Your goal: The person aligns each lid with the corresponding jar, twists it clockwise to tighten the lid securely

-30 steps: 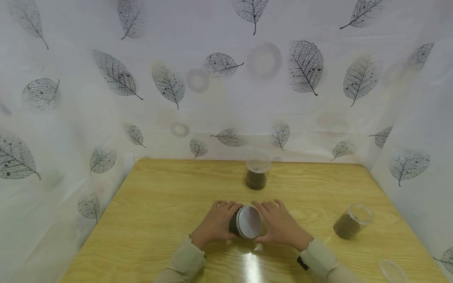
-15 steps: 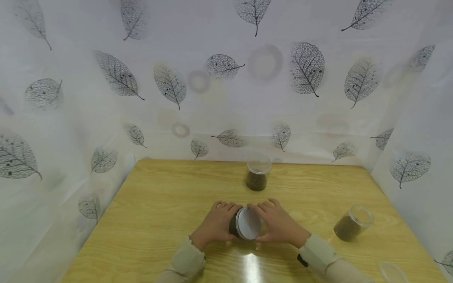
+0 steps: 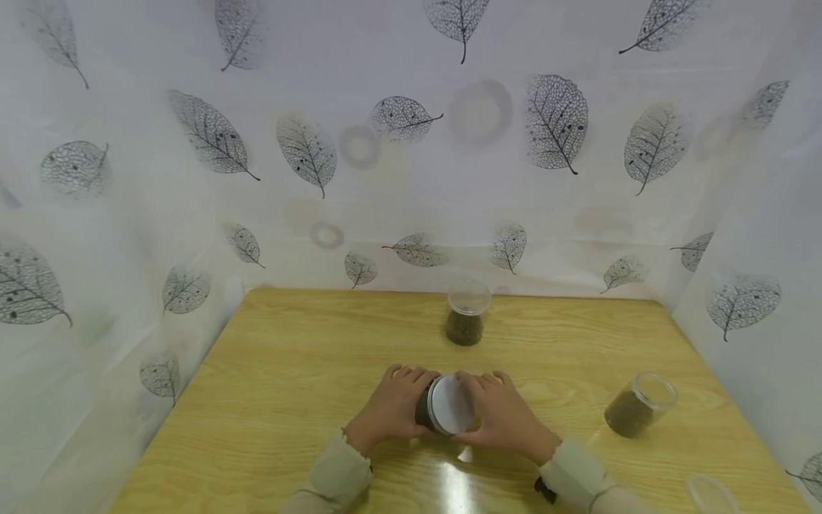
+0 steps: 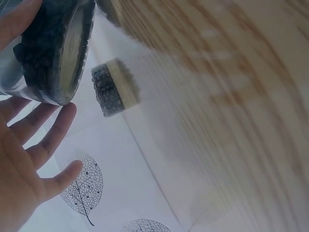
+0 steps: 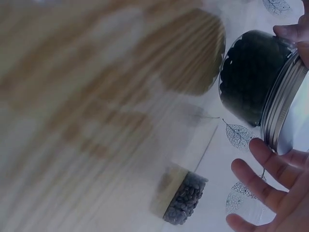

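A clear jar (image 3: 423, 412) with dark contents and a silver lid (image 3: 451, 404) is tilted in the middle of the table, its lid facing right and up. My left hand (image 3: 392, 407) holds the body of the jar from the left, fingers behind and thumb in front. On the other side my right hand (image 3: 506, 420) grips the lid, thumb at its lower edge and index finger at its upper edge. The right wrist view shows the ridged metal rim (image 5: 279, 104) against these fingers, the other fingers spread away. Dark pieces fill the jar (image 4: 41, 58) in the left wrist view.
Behind the hands a clear container (image 3: 464, 326), partly filled with dark grains, stands near the back edge of the wooden table (image 3: 308, 343). A similar container (image 3: 631, 412) stands at the right. A translucent round disc (image 3: 713, 494) lies at the front right.
My right hand's fingers have shifted over the lid, and its wrist has moved slightly left. The left hand and the jar have stayed in place.
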### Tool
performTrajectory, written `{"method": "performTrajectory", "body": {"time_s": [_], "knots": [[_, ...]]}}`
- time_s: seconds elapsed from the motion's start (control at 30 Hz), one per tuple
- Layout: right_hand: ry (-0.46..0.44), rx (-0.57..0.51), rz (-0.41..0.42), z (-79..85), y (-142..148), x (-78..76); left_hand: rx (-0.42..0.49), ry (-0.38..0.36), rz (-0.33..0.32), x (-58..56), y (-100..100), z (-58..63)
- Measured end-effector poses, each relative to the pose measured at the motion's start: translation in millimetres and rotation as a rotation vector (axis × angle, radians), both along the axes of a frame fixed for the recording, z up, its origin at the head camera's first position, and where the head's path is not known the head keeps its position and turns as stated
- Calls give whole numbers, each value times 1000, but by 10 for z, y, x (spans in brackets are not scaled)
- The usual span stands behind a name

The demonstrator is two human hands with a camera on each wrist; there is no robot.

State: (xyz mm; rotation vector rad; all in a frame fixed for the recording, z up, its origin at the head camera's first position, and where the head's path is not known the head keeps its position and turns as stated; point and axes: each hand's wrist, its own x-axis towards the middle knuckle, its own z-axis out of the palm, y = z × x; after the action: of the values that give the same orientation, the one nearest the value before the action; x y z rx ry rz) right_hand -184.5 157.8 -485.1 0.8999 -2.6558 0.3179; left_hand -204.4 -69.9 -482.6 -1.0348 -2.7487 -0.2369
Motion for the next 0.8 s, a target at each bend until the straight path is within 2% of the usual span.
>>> {"method": "performTrajectory", "body": {"time_s": [0.27, 0.47, 0.63, 0.73, 0.8], "knots": [[-66, -44, -100, -10, -59, 104, 8, 13, -3, 0, 10, -3], [-89, -75, -135, -8, -87, 143, -3, 23, -3, -4, 10, 6], [-123, -59, -118, 5, -60, 124, -4, 24, -13, -1, 9, 16], [-130, -5, -76, 55, 0, 74, 0, 17, -18, 3, 10, 18], [-97, 62, -26, 105, 51, 22, 0, 13, -17, 4, 10, 16]]}}
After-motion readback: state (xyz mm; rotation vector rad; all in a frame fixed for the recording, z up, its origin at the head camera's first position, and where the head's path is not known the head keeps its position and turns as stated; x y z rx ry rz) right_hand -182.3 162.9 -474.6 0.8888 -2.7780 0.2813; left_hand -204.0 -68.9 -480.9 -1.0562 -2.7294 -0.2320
